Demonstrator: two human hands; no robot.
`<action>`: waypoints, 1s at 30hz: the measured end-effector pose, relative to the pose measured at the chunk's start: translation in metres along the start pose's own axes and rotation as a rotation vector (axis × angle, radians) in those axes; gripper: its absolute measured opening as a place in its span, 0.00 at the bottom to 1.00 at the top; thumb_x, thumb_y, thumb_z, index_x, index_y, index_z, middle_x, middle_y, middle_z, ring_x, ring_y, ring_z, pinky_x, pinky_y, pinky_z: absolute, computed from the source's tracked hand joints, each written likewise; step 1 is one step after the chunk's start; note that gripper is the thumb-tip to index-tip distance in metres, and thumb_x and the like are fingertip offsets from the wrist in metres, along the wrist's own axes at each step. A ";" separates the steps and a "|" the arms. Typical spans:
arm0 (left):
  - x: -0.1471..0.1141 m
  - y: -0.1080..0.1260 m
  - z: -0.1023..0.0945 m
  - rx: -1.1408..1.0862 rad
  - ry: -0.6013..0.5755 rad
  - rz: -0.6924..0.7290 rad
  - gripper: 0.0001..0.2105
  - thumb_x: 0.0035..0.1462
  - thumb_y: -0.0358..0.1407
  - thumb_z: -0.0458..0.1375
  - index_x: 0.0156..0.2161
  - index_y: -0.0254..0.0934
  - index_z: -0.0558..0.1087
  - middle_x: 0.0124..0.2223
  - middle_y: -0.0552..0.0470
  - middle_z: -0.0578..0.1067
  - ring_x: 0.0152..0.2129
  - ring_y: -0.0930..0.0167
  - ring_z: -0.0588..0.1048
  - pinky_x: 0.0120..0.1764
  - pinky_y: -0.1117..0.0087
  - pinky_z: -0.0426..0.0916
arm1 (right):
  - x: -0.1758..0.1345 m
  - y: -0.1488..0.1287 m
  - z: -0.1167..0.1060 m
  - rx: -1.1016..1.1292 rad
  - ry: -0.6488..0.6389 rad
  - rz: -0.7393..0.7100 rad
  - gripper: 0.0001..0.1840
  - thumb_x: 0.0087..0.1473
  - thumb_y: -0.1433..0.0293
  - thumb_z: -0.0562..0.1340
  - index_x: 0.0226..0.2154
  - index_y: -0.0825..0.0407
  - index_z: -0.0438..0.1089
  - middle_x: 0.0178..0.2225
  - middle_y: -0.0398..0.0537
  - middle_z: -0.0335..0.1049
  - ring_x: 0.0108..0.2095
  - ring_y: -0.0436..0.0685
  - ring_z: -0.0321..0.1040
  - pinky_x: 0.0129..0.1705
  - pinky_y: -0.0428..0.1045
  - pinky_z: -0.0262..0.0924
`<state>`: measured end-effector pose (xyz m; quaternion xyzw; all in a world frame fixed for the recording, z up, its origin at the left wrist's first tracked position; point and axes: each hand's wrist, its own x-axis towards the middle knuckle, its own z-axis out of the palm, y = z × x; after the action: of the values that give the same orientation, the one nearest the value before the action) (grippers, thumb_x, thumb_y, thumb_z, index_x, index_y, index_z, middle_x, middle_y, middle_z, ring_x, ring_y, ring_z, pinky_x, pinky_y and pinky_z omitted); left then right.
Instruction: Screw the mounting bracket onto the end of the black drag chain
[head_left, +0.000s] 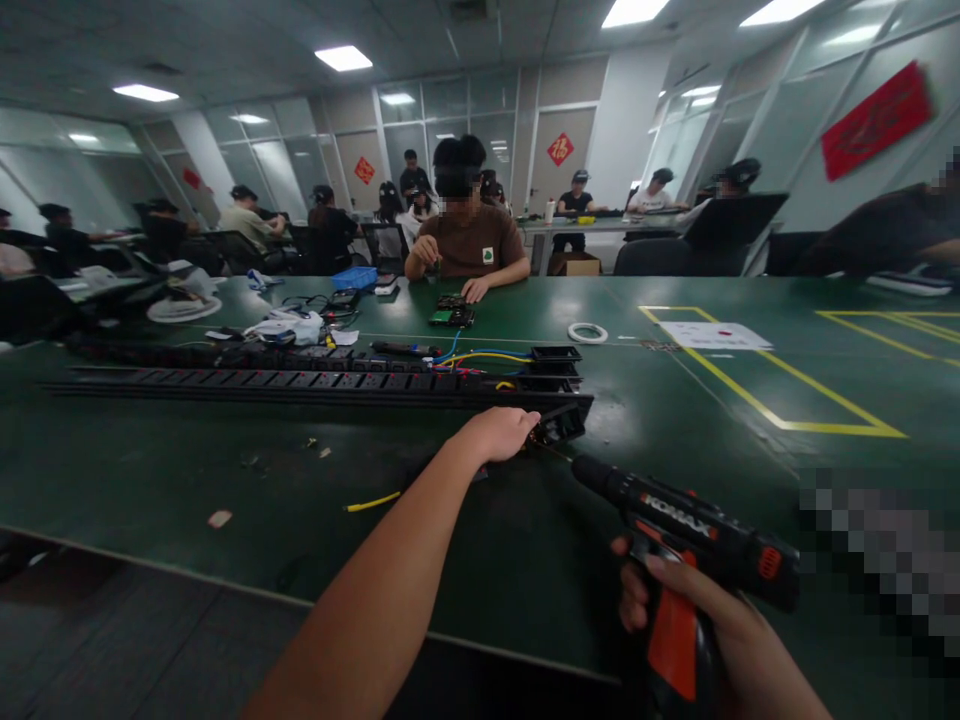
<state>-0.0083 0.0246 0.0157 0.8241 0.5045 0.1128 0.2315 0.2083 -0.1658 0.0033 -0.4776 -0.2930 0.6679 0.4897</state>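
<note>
My right hand [724, 605] is wrapped around the orange grip of a black cordless drill [679, 510] marked KOMAX. Its thin bit points left, with the tip close to a small black part [564, 424] shaped like a socket housing. My left hand [504, 434] is closed on the near side of that part, and its fingertips are partly hidden. Just behind lie long black power strips [330, 385] with red marks along them. Blue, yellow and red wires [480, 358] run at their right end. A yellow wire [373, 502] pokes out left of my forearm.
Across the green table [255, 560] a person [472, 235] handles a circuit board [451, 315]. A roll of white tape [587, 333], a paper sheet [716, 335] and yellow tape outlines [840, 432] are to the right. A blue basket [354, 278] stands farther back.
</note>
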 end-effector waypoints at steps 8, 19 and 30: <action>-0.002 0.002 0.000 -0.001 0.017 -0.003 0.30 0.64 0.52 0.34 0.42 0.37 0.74 0.48 0.44 0.77 0.45 0.63 0.73 0.46 0.67 0.63 | 0.002 0.000 -0.001 0.046 -0.076 -0.011 0.11 0.51 0.64 0.65 0.35 0.54 0.73 0.22 0.43 0.69 0.22 0.53 0.68 0.27 0.49 0.63; 0.001 0.000 0.007 0.041 0.046 -0.004 0.30 0.64 0.53 0.34 0.43 0.38 0.74 0.48 0.45 0.77 0.45 0.63 0.73 0.46 0.67 0.63 | -0.002 -0.001 0.000 0.042 -0.054 -0.021 0.12 0.50 0.63 0.65 0.34 0.55 0.73 0.22 0.44 0.69 0.21 0.53 0.68 0.25 0.47 0.62; -0.005 0.006 0.007 0.045 0.062 0.003 0.29 0.64 0.53 0.34 0.41 0.38 0.74 0.48 0.45 0.76 0.45 0.63 0.73 0.45 0.67 0.64 | -0.004 0.001 0.002 0.032 -0.023 -0.037 0.13 0.48 0.63 0.66 0.33 0.56 0.73 0.21 0.44 0.70 0.20 0.53 0.68 0.23 0.46 0.63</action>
<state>-0.0032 0.0161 0.0124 0.8261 0.5125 0.1274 0.1968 0.2063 -0.1695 0.0046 -0.4566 -0.2965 0.6689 0.5061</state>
